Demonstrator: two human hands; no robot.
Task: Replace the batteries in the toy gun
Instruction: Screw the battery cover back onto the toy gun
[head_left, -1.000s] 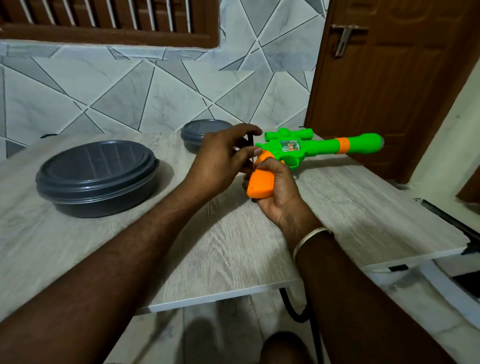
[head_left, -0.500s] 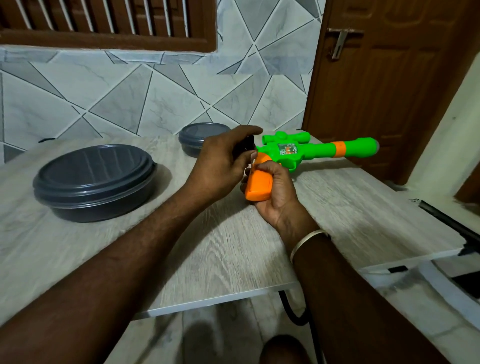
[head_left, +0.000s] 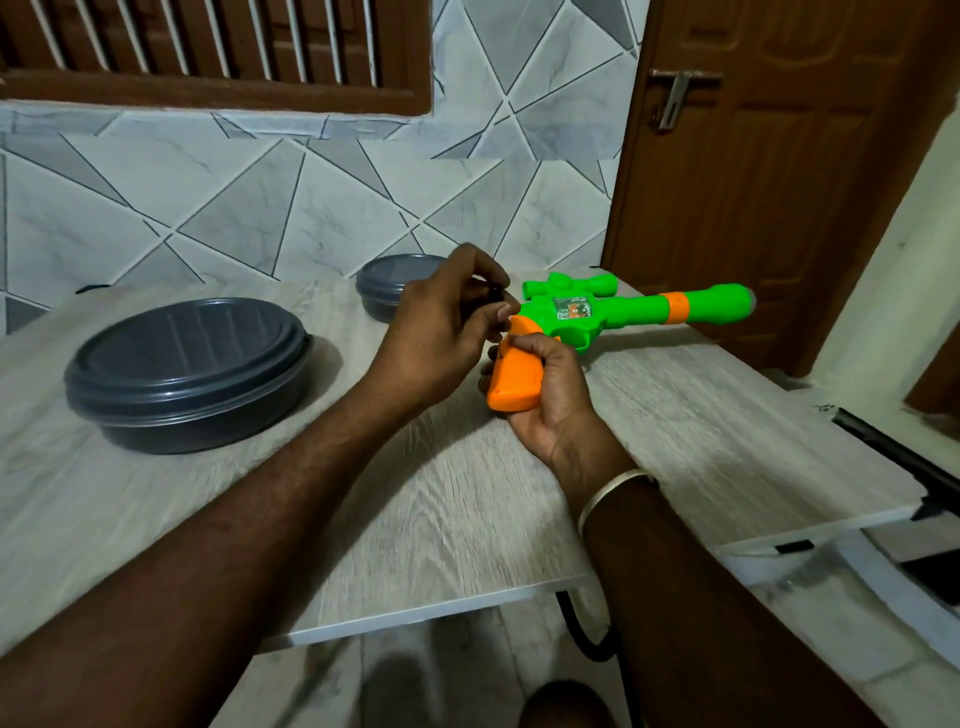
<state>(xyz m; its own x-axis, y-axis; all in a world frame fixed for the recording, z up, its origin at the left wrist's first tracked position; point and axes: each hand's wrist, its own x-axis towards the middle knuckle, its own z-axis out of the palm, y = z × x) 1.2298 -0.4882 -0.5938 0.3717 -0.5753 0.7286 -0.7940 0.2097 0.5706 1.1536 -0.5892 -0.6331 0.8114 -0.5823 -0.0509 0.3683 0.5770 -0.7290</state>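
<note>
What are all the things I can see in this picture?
gun: 1, green with orange grip and band, over the table's far right
dark piece: 1, black, at the gun's rear; too hidden to identify
big bowl: 1, dark grey, lidded, table left
small bowl: 1, dark grey, lidded, table back
table: 1, pale wood grain, centre
door: 1, brown, right back
latch: 1, metal, on the door
window: 1, brown slats, top left
wall: grey and white tiles, behind the table
bangle: 1, silver, right wrist
left hand: 1, pinches the dark piece
right hand: 1, grips the gun's orange grip
</note>
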